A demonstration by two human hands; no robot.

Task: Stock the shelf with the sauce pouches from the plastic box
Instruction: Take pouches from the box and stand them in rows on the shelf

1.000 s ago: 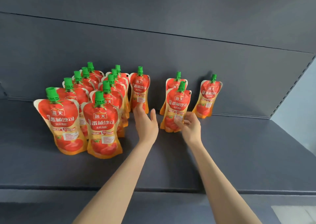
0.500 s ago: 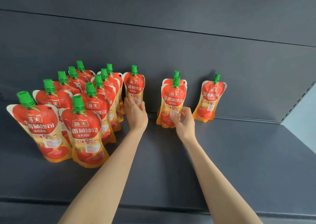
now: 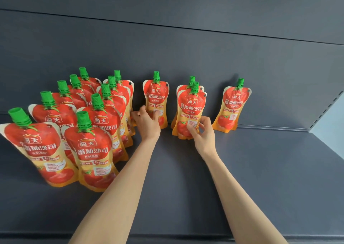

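Dark grey metal shelf (image 3: 251, 178), stocked
Red-and-orange green-capped sauce pouches (image 3: 94, 150) stood clustered at left; four more lined the far edge.

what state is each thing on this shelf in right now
left hand, grips the middle pouch low down
right hand, holds the pair's front pouch
middle red-orange plastic sauce pouch with green cap, upright, held
front pouch of the pair, upright, held
far-right pouch, upright, untouched
left block of pouches, upright, two rows
dark grey metal shelf, partly stocked

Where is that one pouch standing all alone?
In the head view, the lone pouch stands far right by the back wall, just right of the gripped pouch in the right hand.
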